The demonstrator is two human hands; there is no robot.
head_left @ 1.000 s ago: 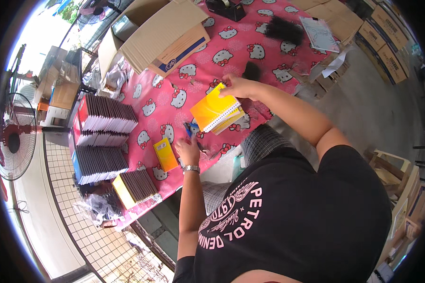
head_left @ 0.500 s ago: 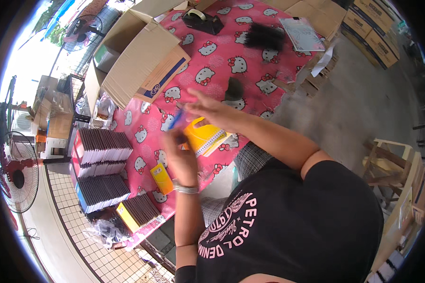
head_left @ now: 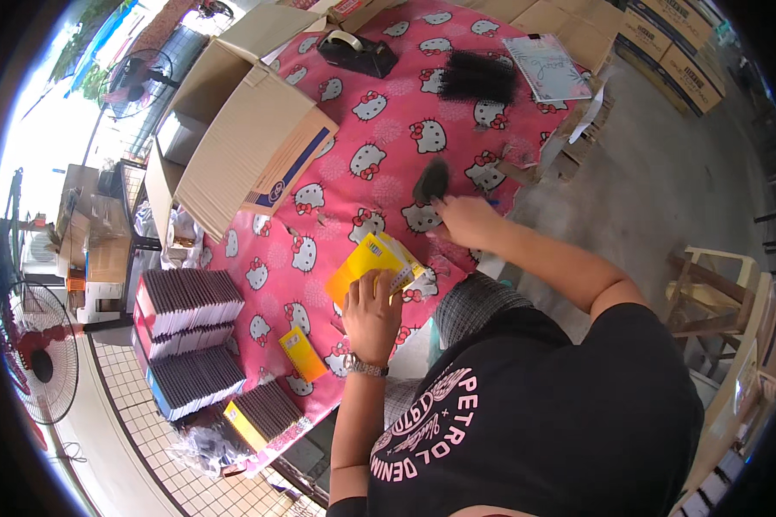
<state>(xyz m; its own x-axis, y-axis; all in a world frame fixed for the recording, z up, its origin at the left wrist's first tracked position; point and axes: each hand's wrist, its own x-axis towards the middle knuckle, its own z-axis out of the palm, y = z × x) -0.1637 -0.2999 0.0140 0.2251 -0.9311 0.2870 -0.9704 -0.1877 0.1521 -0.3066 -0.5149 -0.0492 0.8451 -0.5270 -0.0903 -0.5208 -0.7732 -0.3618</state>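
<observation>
My left hand (head_left: 371,314) is closed over the lower edge of a yellow notebook (head_left: 366,263), its fingers bent on the cover. This notebook lies with other yellow ones, white page edges showing, at the table's near side. To the right, my right hand (head_left: 474,222) reaches over the table, its fingertips at a small dark grey pad (head_left: 431,181) that looks soft and stands tilted. Part of its fingers is hidden. A small blue thing (head_left: 493,203) shows just beyond that hand; its kind is unclear. Another yellow notebook (head_left: 303,353) lies flat left of my left hand.
Stacks of spiral notebooks (head_left: 194,379) stand at the left table edge. Behind them is an open cardboard box (head_left: 250,142). A black tape dispenser (head_left: 358,56), a bunch of black binding coils (head_left: 478,77) and a pale printed notebook (head_left: 547,69) lie at the far side.
My hands were together over the yellow notebooks with a blue thing between them. My right hand has moved right to the dark pad, which has tilted; my left hand has come down onto the notebook.
</observation>
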